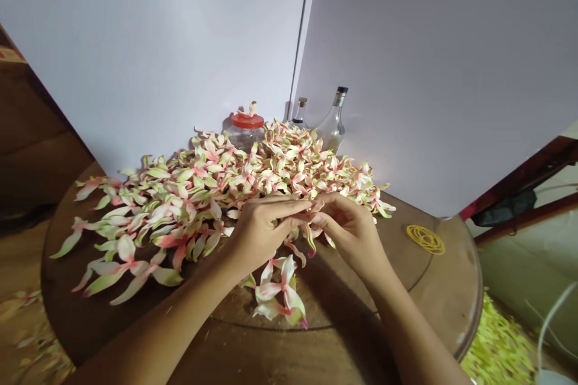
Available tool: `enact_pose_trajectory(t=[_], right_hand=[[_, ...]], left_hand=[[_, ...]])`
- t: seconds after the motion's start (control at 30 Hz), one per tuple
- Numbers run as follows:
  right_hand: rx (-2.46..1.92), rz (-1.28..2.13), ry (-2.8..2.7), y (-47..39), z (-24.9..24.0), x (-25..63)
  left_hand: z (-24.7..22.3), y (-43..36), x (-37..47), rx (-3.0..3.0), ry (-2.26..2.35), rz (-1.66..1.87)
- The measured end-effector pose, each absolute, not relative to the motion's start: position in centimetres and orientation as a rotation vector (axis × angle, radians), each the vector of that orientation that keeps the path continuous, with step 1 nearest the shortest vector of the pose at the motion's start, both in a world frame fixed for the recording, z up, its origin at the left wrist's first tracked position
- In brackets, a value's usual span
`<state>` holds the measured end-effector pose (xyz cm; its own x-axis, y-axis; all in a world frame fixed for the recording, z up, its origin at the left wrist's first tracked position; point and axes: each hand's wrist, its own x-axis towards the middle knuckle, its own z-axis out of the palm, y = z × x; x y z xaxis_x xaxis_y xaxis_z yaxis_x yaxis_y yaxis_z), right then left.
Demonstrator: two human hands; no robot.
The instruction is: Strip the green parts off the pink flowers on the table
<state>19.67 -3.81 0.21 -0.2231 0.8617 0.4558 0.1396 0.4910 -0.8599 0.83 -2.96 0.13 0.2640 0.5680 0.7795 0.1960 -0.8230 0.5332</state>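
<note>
My left hand (266,225) and my right hand (345,225) meet over the middle of the round wooden table, fingertips pinched close together on a small pink and white artificial flower (308,234). Its petals hang below the fingers, and much of it is hidden by them. Just beneath, nearer to me, lies a small group of loose white and pink flowers (280,292). Behind both hands spreads a big heap of similar flowers (212,180), white with pink centres and greenish tips.
A jar with a red lid (247,121) stands behind the heap, a flower on top. Two glass bottles, one tall (333,123), lean near the wall corner. Yellow rubber bands (425,239) lie on the table (451,289) at right. Yellow-green strips (499,340) cover the floor.
</note>
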Motion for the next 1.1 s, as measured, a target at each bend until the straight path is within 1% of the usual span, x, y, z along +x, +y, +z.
enact_pose_trajectory(t=[0.4, 0.63, 0.87, 1.0, 1.1], right_hand=[[-0.919, 0.692, -1.700, -4.0, 0.3, 19.5], [-0.800, 0.748, -1.543, -4.3, 0.0, 18.7], [-0.984, 0.492, -1.697, -5.0, 0.4, 18.7], [-1.049, 0.281, -1.774, -5.4, 0.6, 18.3], [-1.061, 0.195, -1.772, -5.5, 0.6, 17.9]], left_hand=[[0.0, -3.1, 1.0, 2.135, 0.737, 1.572], [-0.1, -3.2, 1.2, 2.160, 0.704, 1.683], [0.0, -3.1, 1.2, 2.299, 0.739, 1.796], [0.1, -3.1, 1.2, 2.412, 0.769, 1.801], [0.1, -3.3, 1.2, 2.389, 0.812, 1.767]])
